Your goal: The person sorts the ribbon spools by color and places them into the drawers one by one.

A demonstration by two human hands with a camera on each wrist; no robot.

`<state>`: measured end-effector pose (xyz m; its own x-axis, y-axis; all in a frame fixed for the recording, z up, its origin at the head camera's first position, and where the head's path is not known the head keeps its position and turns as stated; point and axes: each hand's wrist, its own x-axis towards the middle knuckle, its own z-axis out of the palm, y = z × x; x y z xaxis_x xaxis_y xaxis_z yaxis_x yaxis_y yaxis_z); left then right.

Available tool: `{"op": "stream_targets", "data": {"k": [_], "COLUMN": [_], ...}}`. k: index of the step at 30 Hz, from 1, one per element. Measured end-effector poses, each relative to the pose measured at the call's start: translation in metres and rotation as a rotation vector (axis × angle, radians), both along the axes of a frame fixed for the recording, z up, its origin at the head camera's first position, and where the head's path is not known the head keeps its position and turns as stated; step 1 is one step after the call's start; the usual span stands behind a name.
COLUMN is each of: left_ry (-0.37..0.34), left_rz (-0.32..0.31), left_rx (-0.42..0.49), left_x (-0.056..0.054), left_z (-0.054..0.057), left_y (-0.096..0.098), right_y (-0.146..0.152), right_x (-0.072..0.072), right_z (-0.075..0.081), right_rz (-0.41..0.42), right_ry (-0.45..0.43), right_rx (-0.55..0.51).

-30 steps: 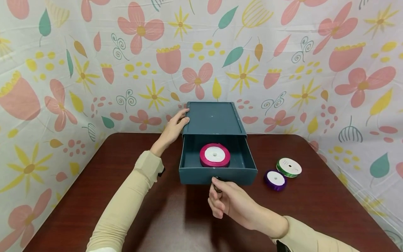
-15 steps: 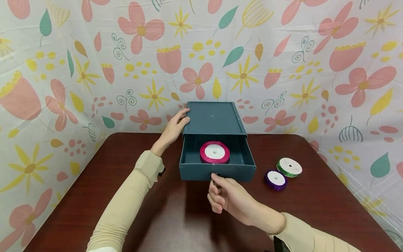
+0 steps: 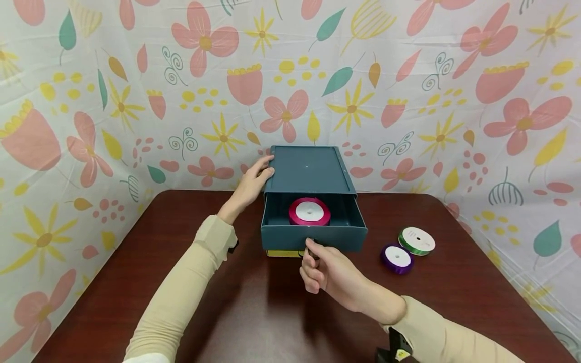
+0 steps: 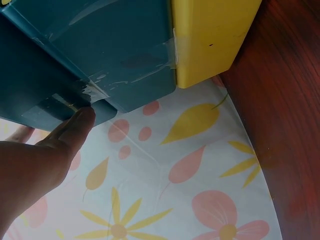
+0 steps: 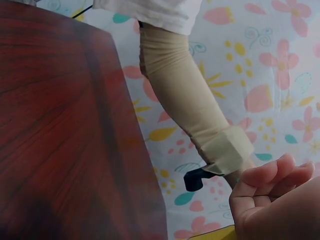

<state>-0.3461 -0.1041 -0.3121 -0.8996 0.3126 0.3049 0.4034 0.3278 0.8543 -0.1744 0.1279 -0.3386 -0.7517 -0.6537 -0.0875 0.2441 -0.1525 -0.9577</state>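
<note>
Our right hand (image 3: 333,276) pinches the blue drawer (image 3: 288,238) at its front, the magenta ribbon spool (image 3: 310,211) lying inside, just behind that grip. Beyond, our flattened left hand (image 3: 248,188) should steady the box (image 3: 308,169) while we slide evenly.

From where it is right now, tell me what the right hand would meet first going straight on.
The right hand would probably meet the drawer front first; its thumb overlaps it in the head view, though actual contact is unclear.

White floral cloth backdrop (image 3: 290,75) (pink, yellow, teal) — glossy reddish-brown table (image 3: 254,307).
</note>
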Motion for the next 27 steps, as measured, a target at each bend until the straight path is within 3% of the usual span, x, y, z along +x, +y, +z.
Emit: {"op": "stream_targets", "data": {"k": [11,19,27], "left_ry": [-0.002,-0.036,-0.058], "left_rz": [0.003,-0.008,-0.022], "left_rx": [0.0,0.011,-0.002], "left_x": [-0.002,0.0,0.025], "left_z": [0.001,0.003,0.024], "left_y": [-0.001,-0.002,0.002], "right_y": [0.0,-0.004,-0.006], "right_x": [-0.017,-0.03,-0.042], "right_z": [0.001,0.001,0.0], "right_rz": [-0.017,-0.082,-0.111], "right_ry": [0.04,0.03,0.036], "right_rx": [-0.001,0.041,0.049]}}
